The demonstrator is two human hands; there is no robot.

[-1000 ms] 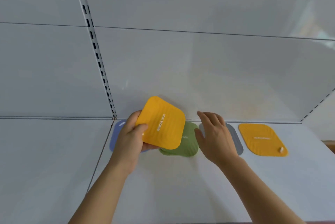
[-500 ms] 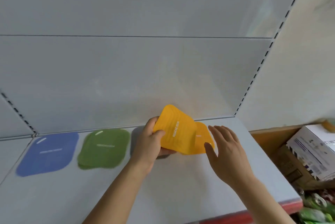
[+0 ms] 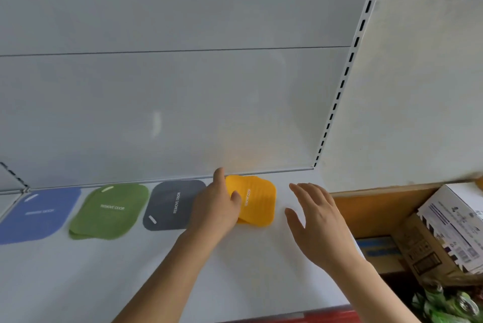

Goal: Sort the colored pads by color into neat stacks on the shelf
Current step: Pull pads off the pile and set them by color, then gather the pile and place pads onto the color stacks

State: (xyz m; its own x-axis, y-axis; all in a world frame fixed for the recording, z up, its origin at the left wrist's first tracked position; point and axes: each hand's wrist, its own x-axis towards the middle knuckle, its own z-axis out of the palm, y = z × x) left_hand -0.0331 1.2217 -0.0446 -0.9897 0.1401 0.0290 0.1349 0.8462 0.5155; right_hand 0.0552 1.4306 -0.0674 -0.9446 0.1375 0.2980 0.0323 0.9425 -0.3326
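1. Laying a ribbed orange-yellow silicone pad [image 3: 257, 198] onto the orange pad stack [image 3: 241, 221], the left hand [image 3: 217, 207] holds the pad's left edge, thumb on top and fingers hidden beneath; a second orange edge shows under it.
2. The right hand [image 3: 313, 218] hovers just right of that stack, fingers spread and relaxed, holding nothing and touching no pad.
3. The white metal shelf [image 3: 183, 283] carries 4 colour groups in a row along its back edge: a flat blue rounded-square pad [image 3: 39, 214] toward the back-left corner, a green pad stack [image 3: 109, 210] beside it, a dark grey pad [image 3: 173, 204] next, and the orange stack nearest the back-right corner.
4. The green group shows at least 2 layers, slightly offset at the front; how many pads lie in the blue and grey groups cannot be told.
5. Judging from this, sorting looks nearly done: no loose mixed pads are visible on the shelf, and what remains seems to be releasing the orange pad and squaring the orange and green edges.
6. Beyond the shelf's right edge sit cardboard boxes [image 3: 444, 234], apart from the work.
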